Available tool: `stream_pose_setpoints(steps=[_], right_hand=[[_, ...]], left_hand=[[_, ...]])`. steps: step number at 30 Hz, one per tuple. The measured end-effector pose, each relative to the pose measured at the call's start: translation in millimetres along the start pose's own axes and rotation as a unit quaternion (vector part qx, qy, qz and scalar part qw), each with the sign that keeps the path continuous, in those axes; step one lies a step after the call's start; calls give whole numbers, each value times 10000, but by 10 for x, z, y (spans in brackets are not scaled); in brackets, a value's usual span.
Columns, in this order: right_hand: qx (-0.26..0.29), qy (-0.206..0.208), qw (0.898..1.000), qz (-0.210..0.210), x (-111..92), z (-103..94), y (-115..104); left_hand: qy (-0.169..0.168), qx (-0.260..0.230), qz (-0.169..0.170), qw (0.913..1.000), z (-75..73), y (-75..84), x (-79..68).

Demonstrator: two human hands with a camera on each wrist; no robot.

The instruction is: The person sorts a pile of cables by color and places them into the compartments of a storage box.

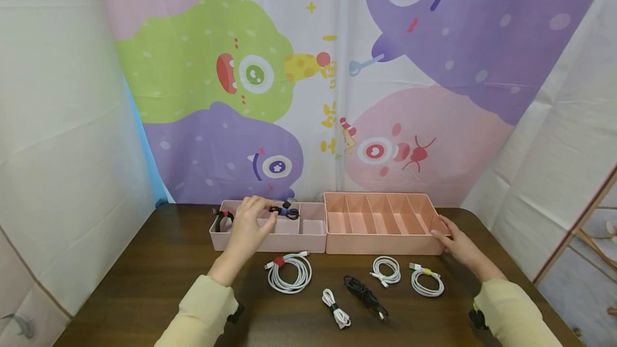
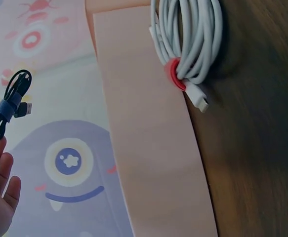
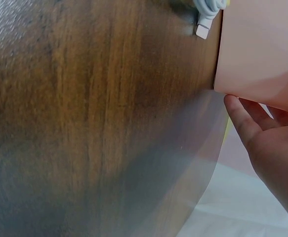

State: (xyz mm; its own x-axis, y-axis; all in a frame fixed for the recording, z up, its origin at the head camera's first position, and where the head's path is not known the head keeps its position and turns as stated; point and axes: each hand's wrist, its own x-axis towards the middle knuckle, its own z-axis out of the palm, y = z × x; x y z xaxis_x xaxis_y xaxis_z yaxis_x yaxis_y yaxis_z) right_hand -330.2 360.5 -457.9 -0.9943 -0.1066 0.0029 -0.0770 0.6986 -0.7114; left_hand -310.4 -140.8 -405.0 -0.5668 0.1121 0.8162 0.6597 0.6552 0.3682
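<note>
My left hand (image 1: 249,224) pinches a coiled black cable (image 1: 285,212) with a blue strap, held over the mauve divided box (image 1: 267,242). In the left wrist view, the same cable (image 2: 16,96) shows a small dark connector beside the strap. Another black cable (image 1: 224,220), tied in red, lies in that box's left compartment. At the right end of the peach divided box (image 1: 383,244), my right hand (image 1: 457,244) rests its fingers against the end wall. The right wrist view has its thumb (image 3: 242,116) at the box's lower corner.
In front of the boxes lie a white cable with a red strap (image 1: 290,274), a white bundle (image 1: 336,308), a black cable (image 1: 365,296), a small white coil (image 1: 386,270) and a yellow-strapped white coil (image 1: 427,284). A cartoon curtain (image 1: 318,170) hangs behind the table.
</note>
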Motion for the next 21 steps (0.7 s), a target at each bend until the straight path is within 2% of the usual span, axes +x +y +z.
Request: stream_pose_setpoints(steps=[12, 21], right_hand=[[-2, -30, 10000, 38, -2, -5, -6], [39, -53, 9999, 87, -6, -7, -12]], left_hand=[[-165, 325, -130, 9993, 94, -149, -14], [-656, 576, -506, 9949, 171, -250, -85]])
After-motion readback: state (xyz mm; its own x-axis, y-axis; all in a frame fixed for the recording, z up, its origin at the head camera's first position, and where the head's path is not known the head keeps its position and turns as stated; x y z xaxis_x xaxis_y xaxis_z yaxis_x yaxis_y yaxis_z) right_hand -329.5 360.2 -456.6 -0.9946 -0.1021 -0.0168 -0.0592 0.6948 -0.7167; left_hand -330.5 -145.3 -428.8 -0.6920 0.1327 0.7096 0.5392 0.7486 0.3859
